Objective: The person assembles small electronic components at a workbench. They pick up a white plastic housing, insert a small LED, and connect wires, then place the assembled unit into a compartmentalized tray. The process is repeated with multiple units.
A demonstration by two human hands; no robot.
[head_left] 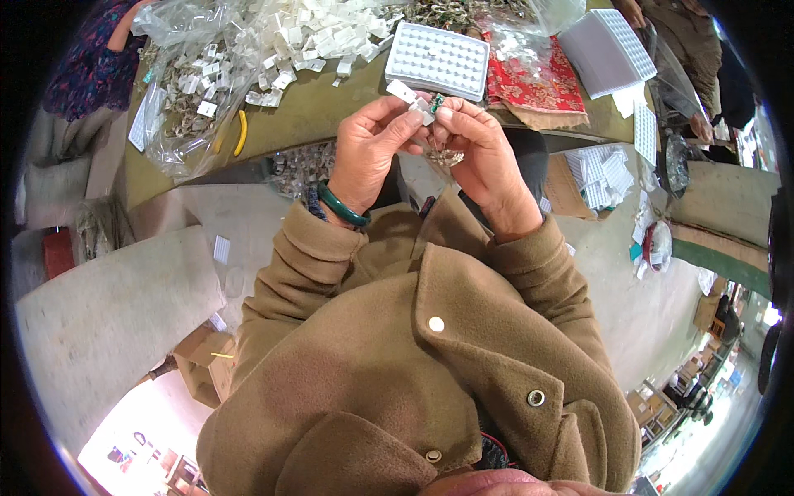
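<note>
Just in front of the table's near edge, my two hands meet at chest height. My left hand (369,147) pinches a small white plastic housing (404,92) between thumb and fingers. In my right hand (490,157), thumb and forefinger grip a small green circuit board (436,103), held right beside the housing. Thin wires with a metallic piece (446,157) dangle below the board, near my right fingers. Whether board and housing touch is hidden by the fingertips. Beyond the hands lies a white tray (438,59) with rows of raised bumps.
White housings (318,35) are heaped across the table's far side. A clear bag (186,124) of parts and a yellow curved handle (241,134) lie left. Red patterned cloth (542,87) and stacked trays (610,54) sit right. Other people's arms (122,29) show at the sides.
</note>
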